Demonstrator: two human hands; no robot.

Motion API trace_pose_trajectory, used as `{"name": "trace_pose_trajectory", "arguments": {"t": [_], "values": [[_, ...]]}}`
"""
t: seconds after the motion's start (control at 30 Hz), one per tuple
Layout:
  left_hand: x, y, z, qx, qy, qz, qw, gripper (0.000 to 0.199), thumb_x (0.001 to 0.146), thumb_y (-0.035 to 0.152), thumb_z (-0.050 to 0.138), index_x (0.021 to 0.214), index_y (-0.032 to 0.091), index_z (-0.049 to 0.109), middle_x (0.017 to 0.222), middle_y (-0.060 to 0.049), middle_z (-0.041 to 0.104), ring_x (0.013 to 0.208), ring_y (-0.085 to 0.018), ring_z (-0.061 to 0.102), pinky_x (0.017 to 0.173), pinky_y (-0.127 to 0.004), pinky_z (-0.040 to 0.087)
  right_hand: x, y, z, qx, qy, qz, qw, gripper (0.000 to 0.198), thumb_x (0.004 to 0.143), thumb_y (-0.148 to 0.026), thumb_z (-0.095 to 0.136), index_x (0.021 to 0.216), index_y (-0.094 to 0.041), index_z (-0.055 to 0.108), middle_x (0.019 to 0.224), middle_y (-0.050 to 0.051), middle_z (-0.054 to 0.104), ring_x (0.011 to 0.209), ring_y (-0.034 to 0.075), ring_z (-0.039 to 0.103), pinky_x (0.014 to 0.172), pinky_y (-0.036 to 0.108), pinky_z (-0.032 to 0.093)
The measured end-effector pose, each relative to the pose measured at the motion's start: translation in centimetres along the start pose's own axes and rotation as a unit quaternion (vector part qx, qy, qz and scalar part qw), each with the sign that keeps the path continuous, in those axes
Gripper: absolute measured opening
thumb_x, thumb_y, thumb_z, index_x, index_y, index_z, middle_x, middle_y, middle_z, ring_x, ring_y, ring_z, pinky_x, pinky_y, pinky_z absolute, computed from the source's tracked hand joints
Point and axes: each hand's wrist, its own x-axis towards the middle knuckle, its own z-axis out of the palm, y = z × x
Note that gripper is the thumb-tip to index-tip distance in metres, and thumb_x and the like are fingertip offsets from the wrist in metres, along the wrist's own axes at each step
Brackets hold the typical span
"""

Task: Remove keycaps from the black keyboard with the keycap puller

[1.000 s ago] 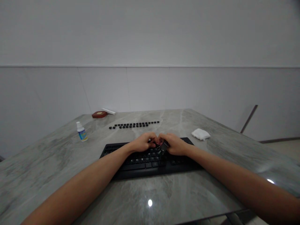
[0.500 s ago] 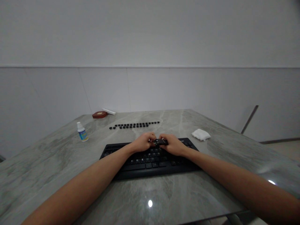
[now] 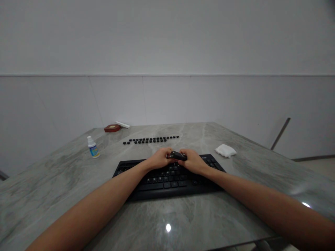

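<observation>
A black keyboard [image 3: 167,193] lies on the table with some of its key places bare. Over its upper rows, my left hand [image 3: 160,158] and my right hand [image 3: 192,161] meet around a small black tool [image 3: 179,155] with a shiny edge. My left fingers are closed at the tool's left end, my right fingers at its right end. The fingers cover part of it, so its exact kind cannot be made out. Beyond the keyboard, loose black keycaps [image 3: 150,140] stand in two rows.
To the left stands a white spray bottle [image 3: 93,147] with a blue label. A reddish-brown case [image 3: 112,128] and a white strip [image 3: 122,124] lie at the far left. Folded white cloth or tissue [image 3: 225,150] rests right of the keyboard on the grey marbled table [image 3: 146,223].
The black tool has turned in my hands, its left end now higher and its right end lower. Both hands remain over the same part of the keyboard.
</observation>
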Motion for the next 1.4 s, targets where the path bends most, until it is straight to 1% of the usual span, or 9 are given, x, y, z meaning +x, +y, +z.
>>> {"name": "trace_pose_trajectory", "arguments": {"t": [0.17, 0.27, 0.43, 0.63, 0.7, 0.8, 0.93, 1.2, 1.4], "values": [[0.2, -0.3, 0.0, 0.013, -0.007, 0.016, 1.000, 0.003, 0.075, 0.011, 0.063, 0.072, 0.012, 0.063, 0.071, 0.001, 0.056, 0.068, -0.012, 0.052, 0.064, -0.022, 0.040, -0.2, 0.0, 0.1, 0.010, 0.003, -0.025, 1.000, 0.009, 0.066, -0.011, 0.059, 0.073, -0.017, 0.062, 0.065, 0.000, 0.062, 0.064, 0.015, 0.054, 0.060, 0.024, 0.032], [0.2, -0.4, -0.1, 0.021, -0.015, 0.027, 0.999, 0.014, 0.073, 0.004, 0.058, 0.076, 0.014, 0.067, 0.075, 0.000, 0.060, 0.073, -0.014, 0.054, 0.071, -0.024, 0.042, -0.5, -0.1, 0.1, 0.012, 0.005, -0.052, 0.999, 0.016, 0.066, -0.009, 0.057, 0.078, -0.018, 0.063, 0.065, 0.000, 0.064, 0.062, 0.015, 0.055, 0.059, 0.024, 0.033], [0.3, -0.4, -0.1, 0.020, -0.017, 0.033, 0.999, 0.012, 0.074, 0.007, 0.059, 0.078, 0.014, 0.068, 0.077, -0.001, 0.062, 0.075, -0.015, 0.056, 0.072, -0.024, 0.044, -0.7, -0.1, 0.2, -0.002, 0.007, -0.071, 0.997, 0.022, 0.064, -0.006, 0.053, 0.078, -0.018, 0.064, 0.063, 0.000, 0.064, 0.059, 0.015, 0.055, 0.057, 0.024, 0.032], [0.3, -0.2, -0.2, 0.013, -0.033, 0.042, 0.998, 0.007, 0.076, 0.009, 0.062, 0.073, 0.014, 0.067, 0.078, -0.001, 0.063, 0.077, -0.014, 0.056, 0.075, -0.024, 0.044, -1.4, -0.7, 0.2, -0.055, 0.006, -0.126, 0.990, 0.024, 0.060, -0.004, 0.051, 0.075, -0.018, 0.062, 0.063, 0.001, 0.063, 0.059, 0.016, 0.053, 0.060, 0.026, 0.032], [0.2, -0.2, -0.2, 0.015, -0.030, 0.040, 0.999, 0.009, 0.076, 0.008, 0.060, 0.075, 0.014, 0.067, 0.077, -0.001, 0.062, 0.075, -0.014, 0.055, 0.073, -0.024, 0.043, -1.3, -0.8, 0.3, -0.036, 0.008, -0.107, 0.994, 0.022, 0.061, -0.004, 0.050, 0.074, -0.018, 0.062, 0.063, 0.001, 0.063, 0.059, 0.015, 0.053, 0.058, 0.025, 0.031], [0.1, -0.1, -0.1, 0.016, -0.015, 0.031, 0.999, 0.007, 0.076, 0.008, 0.061, 0.078, 0.013, 0.066, 0.077, -0.001, 0.061, 0.073, -0.014, 0.054, 0.071, -0.025, 0.043, -0.8, -0.8, 0.3, 0.007, 0.008, -0.042, 0.999, 0.014, 0.065, -0.007, 0.051, 0.067, -0.018, 0.060, 0.061, 0.000, 0.061, 0.059, 0.015, 0.053, 0.056, 0.024, 0.031], [0.0, 0.2, 0.1, 0.002, -0.013, 0.020, 1.000, 0.005, 0.077, 0.011, 0.063, 0.082, 0.014, 0.065, 0.079, -0.001, 0.064, 0.073, -0.014, 0.056, 0.070, -0.025, 0.044, 0.2, -0.4, 0.0, 0.065, -0.036, 0.005, 0.997, 0.010, 0.066, -0.009, 0.054, 0.066, -0.016, 0.060, 0.061, -0.002, 0.058, 0.062, 0.015, 0.054, 0.057, 0.023, 0.033], [0.0, 0.5, -0.1, -0.007, -0.007, 0.004, 1.000, 0.006, 0.076, 0.009, 0.065, 0.079, 0.013, 0.064, 0.076, 0.000, 0.063, 0.074, -0.016, 0.057, 0.070, -0.026, 0.043, 0.8, 0.3, -0.6, 0.057, -0.057, -0.018, 0.997, 0.006, 0.064, -0.011, 0.056, 0.068, -0.015, 0.060, 0.061, -0.002, 0.056, 0.061, 0.014, 0.051, 0.056, 0.023, 0.032], [0.4, -0.2, 0.3, -0.034, -0.020, 0.033, 0.999, 0.012, 0.075, 0.003, 0.063, 0.080, 0.014, 0.066, 0.085, -0.001, 0.066, 0.080, -0.015, 0.059, 0.076, -0.025, 0.045, 1.3, 0.4, -0.7, 0.152, -0.100, -0.022, 0.983, 0.012, 0.058, -0.010, 0.053, 0.067, -0.015, 0.060, 0.066, -0.002, 0.060, 0.066, 0.014, 0.054, 0.062, 0.024, 0.037]]}}
